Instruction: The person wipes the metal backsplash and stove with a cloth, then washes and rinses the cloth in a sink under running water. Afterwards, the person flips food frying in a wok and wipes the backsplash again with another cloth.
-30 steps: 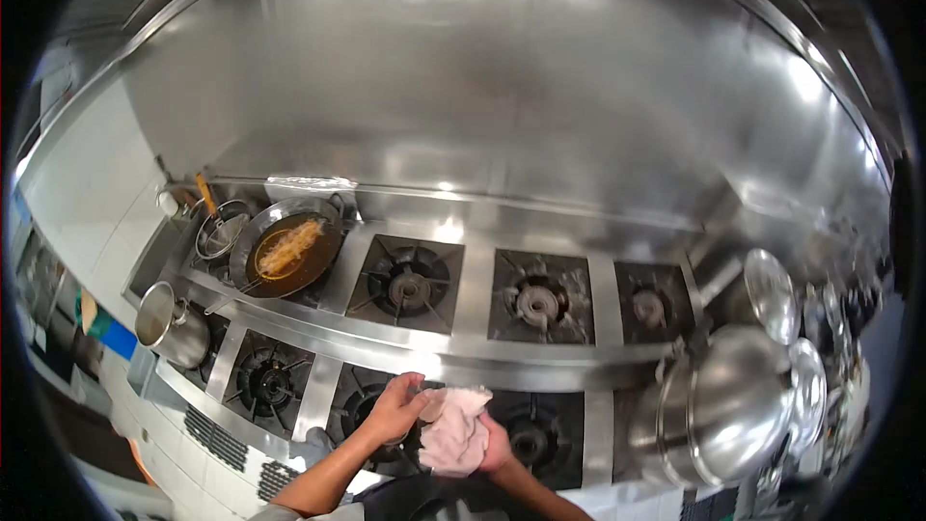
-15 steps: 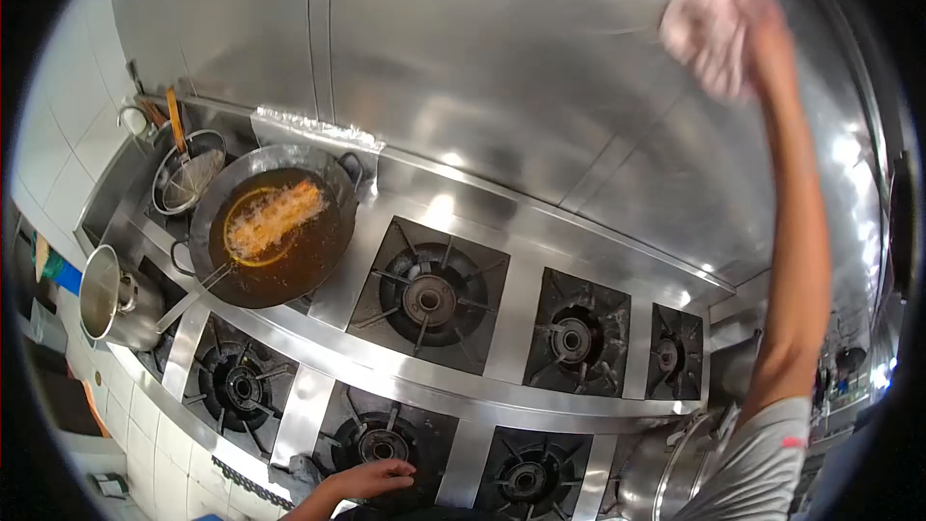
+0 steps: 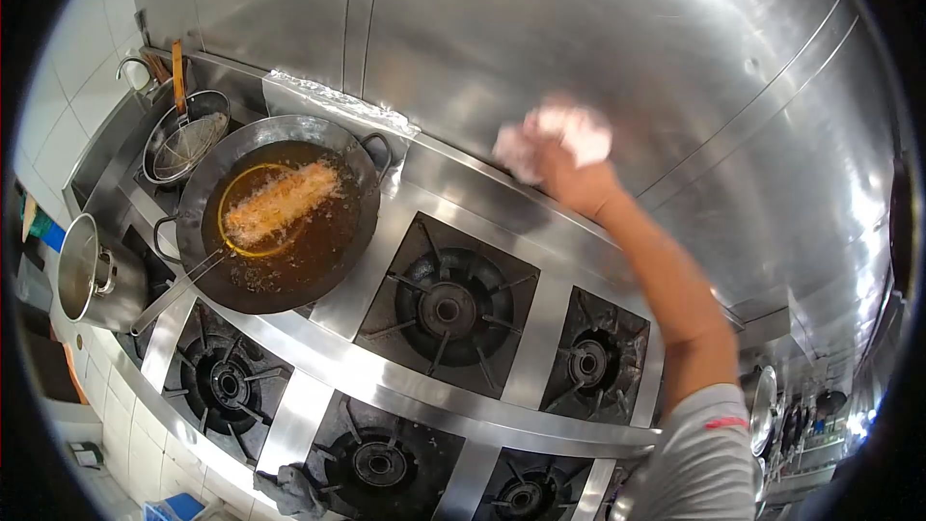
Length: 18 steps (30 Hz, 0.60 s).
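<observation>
My right hand point(image 3: 576, 177) is closed around a crumpled pale pink-white cloth point(image 3: 579, 133), slightly blurred by motion. It presses the cloth to the stainless steel wall point(image 3: 463, 29) behind the stove, low down near the ledge. My left hand is out of view. To the left, a large wok point(image 3: 333, 275) holds dark oil, where a long golden piece of food point(image 3: 285, 203) fries among bubbles. A wire skimmer point(image 3: 159, 304) rests in the wok, its handle over the front rim.
Several gas burners point(image 3: 447, 309) line the steel stove. A strainer point(image 3: 193, 145) sits in a pot at the back left, and a tall steel pot point(image 3: 121, 280) stands at the left. A dark grey cloth point(image 3: 289, 492) lies at the front edge.
My right hand has brought the cloth down and left, from high on the wall to just above the ledge. My left hand has left the view at the bottom.
</observation>
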Tool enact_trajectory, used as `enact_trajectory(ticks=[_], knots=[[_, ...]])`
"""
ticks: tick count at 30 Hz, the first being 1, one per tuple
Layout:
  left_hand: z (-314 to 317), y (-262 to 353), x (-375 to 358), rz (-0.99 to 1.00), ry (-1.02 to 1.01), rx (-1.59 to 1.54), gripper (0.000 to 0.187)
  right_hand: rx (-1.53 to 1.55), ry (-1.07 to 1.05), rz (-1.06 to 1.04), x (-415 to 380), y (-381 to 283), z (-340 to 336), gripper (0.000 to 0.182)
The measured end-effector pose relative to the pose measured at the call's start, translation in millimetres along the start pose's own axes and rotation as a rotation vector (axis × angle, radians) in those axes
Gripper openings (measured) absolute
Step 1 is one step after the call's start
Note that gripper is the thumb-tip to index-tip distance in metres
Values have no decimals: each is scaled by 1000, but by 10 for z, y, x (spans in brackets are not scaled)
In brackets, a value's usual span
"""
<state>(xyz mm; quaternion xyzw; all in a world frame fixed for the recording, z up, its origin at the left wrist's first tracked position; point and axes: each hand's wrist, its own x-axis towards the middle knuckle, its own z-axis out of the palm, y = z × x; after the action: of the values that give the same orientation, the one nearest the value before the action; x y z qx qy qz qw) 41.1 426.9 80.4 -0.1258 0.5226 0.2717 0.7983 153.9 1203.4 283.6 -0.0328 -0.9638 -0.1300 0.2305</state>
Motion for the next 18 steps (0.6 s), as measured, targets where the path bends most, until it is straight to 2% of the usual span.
enact_trajectory(ticks=[1,3,4,6,8,9,11,12,13,15,17,18], knots=[[12,33,34,11,15,-8,49,227,149,70,384,220,-369,35],[21,43,69,26,37,-34,49,-886,255,-165,927,616,-1243,31],[23,48,84,31,49,-49,49,-1112,360,-91,1348,850,-1782,32],[27,18,111,38,64,-77,49,-1842,1151,320,2167,982,-2687,40],[20,-21,101,43,83,-104,49,-926,1002,260,2437,869,-2979,30],[20,-34,99,46,93,-114,49,-900,829,367,2524,770,-2768,26],[23,-67,94,56,110,-133,49,-838,485,556,2739,433,-2012,59],[31,-90,98,60,120,-143,49,-1156,479,180,2644,545,-1379,57],[38,-109,95,59,128,-150,49,-1001,189,134,2441,465,-784,44],[44,-123,108,66,142,-160,49,-396,-69,23,1790,-13,22,42],[21,-131,150,82,148,-171,49,52,-331,52,1063,-530,137,42],[9,-128,180,90,150,-170,49,79,-375,89,836,-613,21,43]])
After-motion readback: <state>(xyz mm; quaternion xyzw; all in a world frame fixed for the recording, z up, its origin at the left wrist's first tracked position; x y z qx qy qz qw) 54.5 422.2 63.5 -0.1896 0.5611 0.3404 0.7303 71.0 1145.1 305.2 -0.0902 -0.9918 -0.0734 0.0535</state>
